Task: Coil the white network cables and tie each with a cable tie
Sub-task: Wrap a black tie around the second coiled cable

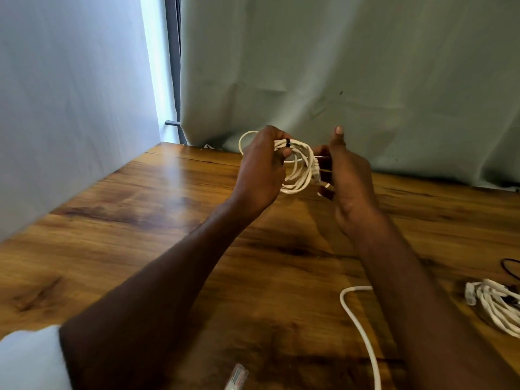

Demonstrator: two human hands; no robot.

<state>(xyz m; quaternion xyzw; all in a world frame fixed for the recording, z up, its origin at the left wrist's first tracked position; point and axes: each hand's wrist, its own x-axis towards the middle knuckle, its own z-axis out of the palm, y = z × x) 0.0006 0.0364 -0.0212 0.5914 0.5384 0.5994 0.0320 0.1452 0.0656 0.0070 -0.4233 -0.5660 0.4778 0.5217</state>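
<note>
I hold a coiled white network cable [299,167] up above the far part of the wooden table [135,237]. My left hand [261,170] grips the coil's left side, and a black cable tie [288,143] wraps its top strands beside my fingers. My right hand [349,175] is at the coil's right side, fingers curled near the clear plug [316,168], thumb pointing up. What those fingers pinch is hidden. A loose white cable [363,333] runs over the table at the lower right.
A second coiled white cable [495,308] lies at the right edge, with a thin black cord [510,267] behind it. A clear plug [236,380] shows at the bottom edge. A green curtain [337,66] hangs behind the table.
</note>
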